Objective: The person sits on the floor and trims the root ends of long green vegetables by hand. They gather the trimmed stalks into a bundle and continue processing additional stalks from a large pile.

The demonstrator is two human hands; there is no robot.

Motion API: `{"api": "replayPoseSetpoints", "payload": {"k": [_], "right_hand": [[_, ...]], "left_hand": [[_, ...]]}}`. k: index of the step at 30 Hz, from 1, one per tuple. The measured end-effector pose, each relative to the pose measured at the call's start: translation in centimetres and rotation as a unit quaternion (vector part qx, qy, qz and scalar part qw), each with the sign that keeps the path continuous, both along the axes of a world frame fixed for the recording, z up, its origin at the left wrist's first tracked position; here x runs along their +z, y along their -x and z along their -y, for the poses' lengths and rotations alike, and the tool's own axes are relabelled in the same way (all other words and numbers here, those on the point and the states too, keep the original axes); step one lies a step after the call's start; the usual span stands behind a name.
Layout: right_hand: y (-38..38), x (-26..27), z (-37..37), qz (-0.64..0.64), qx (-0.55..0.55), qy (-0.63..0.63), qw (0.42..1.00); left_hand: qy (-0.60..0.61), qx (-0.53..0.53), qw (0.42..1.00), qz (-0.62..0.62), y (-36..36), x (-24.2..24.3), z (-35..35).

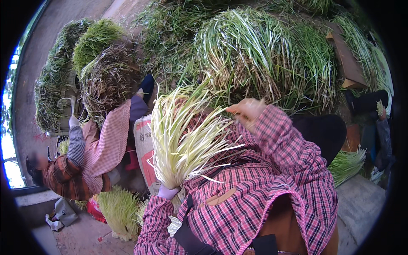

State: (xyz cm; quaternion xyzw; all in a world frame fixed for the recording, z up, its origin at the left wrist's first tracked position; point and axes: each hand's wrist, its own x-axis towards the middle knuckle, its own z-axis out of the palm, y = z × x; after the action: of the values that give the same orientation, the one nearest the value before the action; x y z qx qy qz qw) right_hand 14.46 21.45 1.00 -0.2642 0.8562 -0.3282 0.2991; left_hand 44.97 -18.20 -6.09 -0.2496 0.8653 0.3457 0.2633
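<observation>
My left hand [169, 192] grips the base of a thick bunch of pale, yellow-green leafy stalks [185, 143], which look like chives or young garlic leaves. The loose leaf ends fan upward and to the right across my lap. My right hand [247, 111] is raised beside the bunch's right side, near the leaf tips. Motion blurs its fingers, so I cannot tell if anything is between them. Beyond it lies a large heap of long green stalks [248, 54], with brownish root ends towards me.
A person [105, 149] sits at my left beside a heap of withered trimmings [105, 79]. Trimmed bunches [118, 210] stand on the floor at lower left. A printed sack [145, 149] lies by my left side. Cardboard [347, 60] and another person's arm [382, 134] are at right.
</observation>
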Motion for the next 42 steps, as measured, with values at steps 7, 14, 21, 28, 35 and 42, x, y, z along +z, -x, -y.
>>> {"api": "replayPoseSetpoints", "payload": {"k": [7,14,21,28,35,42], "right_hand": [[-3.4,-0.2,7.0,0.011,0.238,-0.113,0.965],[3.3,0.1,2.5,0.209,-0.381,-0.178,0.883],[3.2,2.1,6.9,-0.142,0.085,-0.053,0.985],[1.7,-1.5,12.3,-0.078,0.261,-0.100,0.957],[6.8,-0.9,9.0,0.187,-0.161,-0.109,0.963],[5.4,-1.4,1.4,0.129,-0.267,0.020,0.955]], "left_hand": [[0.014,0.000,1.000,0.027,0.6,0.9,-0.3],[0.006,-0.003,1.000,-0.014,0.3,0.3,-0.2],[0.019,-0.003,0.999,-0.045,0.3,-0.5,0.6],[-0.029,0.052,0.996,-0.070,0.6,2.5,-1.0],[-0.032,0.006,0.998,-0.060,1.5,2.1,-1.3],[-0.030,0.022,0.998,-0.057,-0.1,-1.4,0.2]]}}
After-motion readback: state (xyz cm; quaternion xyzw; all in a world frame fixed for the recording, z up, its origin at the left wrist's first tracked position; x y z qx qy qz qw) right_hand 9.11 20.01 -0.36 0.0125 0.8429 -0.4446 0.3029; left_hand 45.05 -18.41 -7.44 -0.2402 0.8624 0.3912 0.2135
